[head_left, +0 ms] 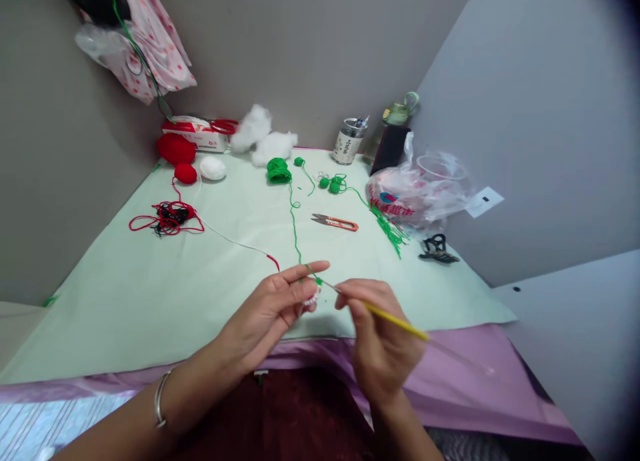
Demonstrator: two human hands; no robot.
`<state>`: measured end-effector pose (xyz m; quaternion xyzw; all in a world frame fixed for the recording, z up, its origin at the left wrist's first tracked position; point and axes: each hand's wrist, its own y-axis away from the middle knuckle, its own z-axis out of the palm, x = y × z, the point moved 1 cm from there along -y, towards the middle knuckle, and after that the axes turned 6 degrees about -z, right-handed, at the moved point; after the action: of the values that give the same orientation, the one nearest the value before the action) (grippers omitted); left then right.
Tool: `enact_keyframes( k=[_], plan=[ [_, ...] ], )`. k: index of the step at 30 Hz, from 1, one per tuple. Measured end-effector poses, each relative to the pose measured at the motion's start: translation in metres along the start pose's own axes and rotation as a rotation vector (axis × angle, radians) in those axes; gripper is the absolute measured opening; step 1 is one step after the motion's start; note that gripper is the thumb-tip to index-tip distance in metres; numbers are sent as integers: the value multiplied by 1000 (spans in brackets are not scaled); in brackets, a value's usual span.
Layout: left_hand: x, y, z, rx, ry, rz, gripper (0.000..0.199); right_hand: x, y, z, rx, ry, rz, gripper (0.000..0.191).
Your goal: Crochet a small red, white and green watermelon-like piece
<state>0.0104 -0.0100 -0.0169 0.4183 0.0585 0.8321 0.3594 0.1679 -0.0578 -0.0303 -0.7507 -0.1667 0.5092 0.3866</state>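
My left hand (pixel 273 304) pinches a small white and green crochet piece (pixel 311 300) between thumb and fingers, with the index finger stretched out. Green yarn (pixel 295 234) runs over that finger from a green yarn ball (pixel 279 170) farther back. In my right hand (pixel 383 341) is a crochet hook (pixel 397 320) with a yellow handle, held like a pen. Its metal tip meets the green stitches at the top edge of the piece. Fingers cover much of the crochet piece.
Orange thread snips (pixel 336 222) lie beyond my hands. Red yarn balls (pixel 176 149), a white yarn ball (pixel 213 168) and white stuffing (pixel 274 148) sit at the back left. Rightward are a plastic bag (pixel 420 191), cut green yarn (pixel 390 229) and a black hair clip (pixel 438 249).
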Motion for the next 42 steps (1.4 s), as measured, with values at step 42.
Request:
enact_keyframes(
  k=[42],
  plan=[
    [-1, 7, 0, 19, -236, 199, 51, -4, 3, -1, -107, -5, -148, 28]
  ],
)
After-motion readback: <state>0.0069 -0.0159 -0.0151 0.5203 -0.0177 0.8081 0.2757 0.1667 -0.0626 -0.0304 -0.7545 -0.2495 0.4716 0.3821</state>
